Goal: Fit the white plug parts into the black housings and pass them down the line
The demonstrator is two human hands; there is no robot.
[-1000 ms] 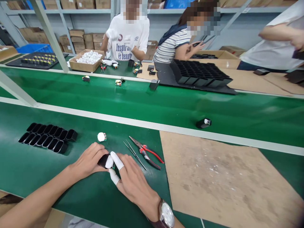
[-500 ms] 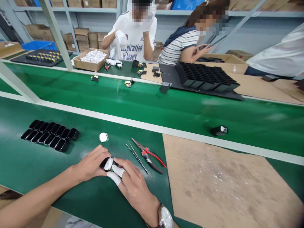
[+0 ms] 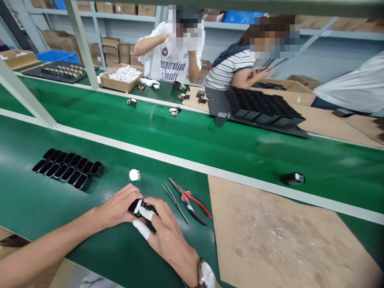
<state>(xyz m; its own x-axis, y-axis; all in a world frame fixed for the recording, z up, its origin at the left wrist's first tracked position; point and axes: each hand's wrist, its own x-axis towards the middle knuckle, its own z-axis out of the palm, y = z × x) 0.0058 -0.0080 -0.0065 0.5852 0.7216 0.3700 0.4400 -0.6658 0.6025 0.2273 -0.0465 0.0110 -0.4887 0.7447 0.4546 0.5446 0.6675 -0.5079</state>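
My left hand (image 3: 118, 206) is closed around a small black oval housing (image 3: 131, 208) on the green bench. Inside its mouth shows a white-topped circuit board (image 3: 138, 205), partly hidden by fingers. My right hand (image 3: 169, 234) wears white finger cots on thumb and index finger. Its index fingertip presses on the white part, while the thumb stands a little apart below. Beyond my hands lies another white-topped circuit board (image 3: 135, 175). Tweezers (image 3: 175, 203) and red-handled long-nose pliers (image 3: 190, 202) lie just right of my right hand.
Several black housings (image 3: 64, 170) stand in two rows at the left. A cardboard sheet (image 3: 279, 236) covers the right of the bench. Past a pale rail, the green conveyor belt (image 3: 168, 140) carries a filled black case (image 3: 293, 178). Two co-workers sit opposite, and a slanted post (image 3: 27, 96) rises at left.
The white-topped board sits deeper in the housing, and my right index finger has moved onto it. Pieces on the belt have shifted right. The co-worker in white has raised an arm.
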